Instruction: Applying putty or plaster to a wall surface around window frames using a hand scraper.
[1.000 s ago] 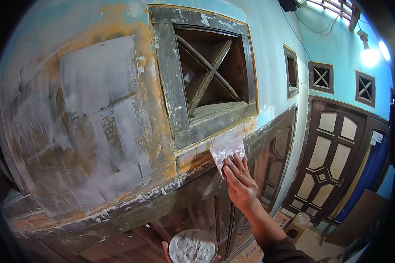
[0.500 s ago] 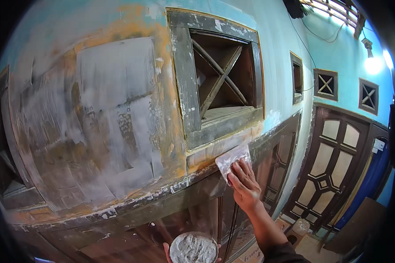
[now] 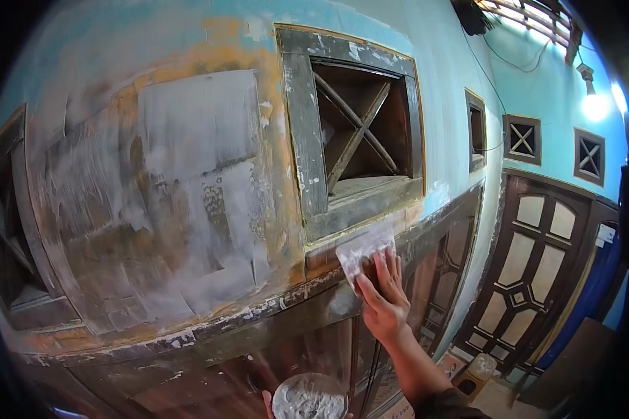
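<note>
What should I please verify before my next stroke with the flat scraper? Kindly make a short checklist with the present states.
1. Right hand grips the flat scraper, fingers spread on its face: ok.
2. Scraper lies at the strip below the vent frame: ok.
3. Its whole edge touches the strip: cannot tell from this angle.
4. Strip evenly coated: not ok, brown and orange show left of the scraper.
5. White paste available in the round container: ok.
6. Left hand has a firm hold on the container: cannot tell, mostly hidden.
</note>
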A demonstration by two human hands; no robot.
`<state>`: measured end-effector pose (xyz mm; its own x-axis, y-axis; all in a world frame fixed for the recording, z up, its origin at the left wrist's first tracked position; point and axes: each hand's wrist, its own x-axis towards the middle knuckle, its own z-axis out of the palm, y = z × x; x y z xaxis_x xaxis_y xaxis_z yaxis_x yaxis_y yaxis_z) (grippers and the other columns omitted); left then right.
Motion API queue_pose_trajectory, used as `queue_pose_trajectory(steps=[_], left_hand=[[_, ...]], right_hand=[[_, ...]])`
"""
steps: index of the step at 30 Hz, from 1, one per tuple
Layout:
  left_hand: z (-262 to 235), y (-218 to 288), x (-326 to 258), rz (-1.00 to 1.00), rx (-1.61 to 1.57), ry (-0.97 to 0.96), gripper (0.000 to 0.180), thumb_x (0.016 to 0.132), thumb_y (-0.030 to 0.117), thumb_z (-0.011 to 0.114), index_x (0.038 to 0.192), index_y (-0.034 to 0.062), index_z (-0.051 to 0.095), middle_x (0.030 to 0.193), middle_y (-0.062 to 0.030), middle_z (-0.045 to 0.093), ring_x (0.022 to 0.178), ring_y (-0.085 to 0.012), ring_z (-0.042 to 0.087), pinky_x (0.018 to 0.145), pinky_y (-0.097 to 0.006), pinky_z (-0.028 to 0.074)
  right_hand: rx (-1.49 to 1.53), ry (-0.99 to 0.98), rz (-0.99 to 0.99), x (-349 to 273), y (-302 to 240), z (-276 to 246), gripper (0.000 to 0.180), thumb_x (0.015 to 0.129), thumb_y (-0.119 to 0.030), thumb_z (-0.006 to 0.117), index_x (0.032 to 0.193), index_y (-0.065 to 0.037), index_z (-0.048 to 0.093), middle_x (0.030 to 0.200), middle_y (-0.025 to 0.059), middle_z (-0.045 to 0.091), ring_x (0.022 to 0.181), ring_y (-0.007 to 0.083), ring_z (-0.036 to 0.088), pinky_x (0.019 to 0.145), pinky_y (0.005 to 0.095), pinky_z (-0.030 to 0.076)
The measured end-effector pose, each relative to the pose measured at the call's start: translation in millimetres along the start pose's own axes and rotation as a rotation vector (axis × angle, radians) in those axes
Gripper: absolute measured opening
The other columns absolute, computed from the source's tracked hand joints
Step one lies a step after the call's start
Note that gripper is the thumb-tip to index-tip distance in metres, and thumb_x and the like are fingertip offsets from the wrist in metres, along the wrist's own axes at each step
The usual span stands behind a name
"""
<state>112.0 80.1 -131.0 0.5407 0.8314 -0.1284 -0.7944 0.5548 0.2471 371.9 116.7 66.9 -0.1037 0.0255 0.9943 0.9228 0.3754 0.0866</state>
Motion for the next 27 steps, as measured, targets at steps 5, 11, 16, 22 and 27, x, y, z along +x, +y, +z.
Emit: queue_pose_trajectory(steps=[5, 11, 16, 22, 27], left_hand=[[39.7, -5.2, -14.0, 0.034, -0.001, -0.014, 0.081, 0.092, 0.073, 0.048, 0.138, 0.0071, 0.059, 0.137, -0.0183, 0.062, 0.123, -0.0454, 0.058, 0.100, -0.068, 0.048], [20.7, -5.1, -9.2, 0.043, 0.058, 0.036, 0.084, 0.089, 0.075, 0.050, 0.139, 0.0077, 0.058, 0.139, -0.0177, 0.060, 0.124, -0.0446, 0.058, 0.098, -0.070, 0.048], [-5.0, -2.9, -1.6, -0.026, -0.004, -0.042, 0.082, 0.091, 0.074, 0.050, 0.138, 0.0078, 0.059, 0.137, -0.0175, 0.062, 0.123, -0.0435, 0.059, 0.101, -0.065, 0.049], [7.5, -10.0, -11.4, 0.055, 0.040, 0.065, 0.084, 0.090, 0.076, 0.049, 0.139, 0.0081, 0.057, 0.139, -0.0168, 0.060, 0.126, -0.0432, 0.056, 0.105, -0.064, 0.046], [54.5, -10.4, -24.5, 0.006, 0.041, 0.345, 0.085, 0.088, 0.077, 0.050, 0.142, 0.0115, 0.055, 0.141, -0.0196, 0.058, 0.123, -0.0491, 0.056, 0.094, -0.079, 0.044]], right_hand=[[0.010, -0.118, 0.024, -19.4, -0.7, 24.3, 0.049, 0.082, 0.012, 0.059, 0.126, -0.007, 0.067, 0.150, 0.0263, 0.049, 0.141, 0.0502, 0.042, 0.117, 0.0592, 0.031], [-0.019, -0.009, -0.022, -14.7, -12.3, 0.5, 0.032, 0.082, 0.007, 0.070, 0.112, -0.004, 0.073, 0.143, 0.0269, 0.055, 0.137, 0.0513, 0.046, 0.113, 0.0608, 0.036], [0.027, -0.140, 0.038, -3.7, -26.7, 25.4, 0.047, 0.083, 0.007, 0.067, 0.127, -0.009, 0.068, 0.148, 0.0207, 0.052, 0.142, 0.0498, 0.041, 0.116, 0.0631, 0.029], [0.078, -0.096, 0.034, -32.5, -28.1, 11.3, 0.050, 0.080, 0.008, 0.066, 0.128, -0.009, 0.068, 0.151, 0.0181, 0.051, 0.144, 0.0499, 0.038, 0.118, 0.0637, 0.023], [0.095, -0.145, 0.062, -1.3, -43.2, 30.4, 0.057, 0.078, 0.007, 0.067, 0.133, -0.011, 0.065, 0.150, 0.0172, 0.051, 0.145, 0.0495, 0.037, 0.118, 0.0655, 0.021]])
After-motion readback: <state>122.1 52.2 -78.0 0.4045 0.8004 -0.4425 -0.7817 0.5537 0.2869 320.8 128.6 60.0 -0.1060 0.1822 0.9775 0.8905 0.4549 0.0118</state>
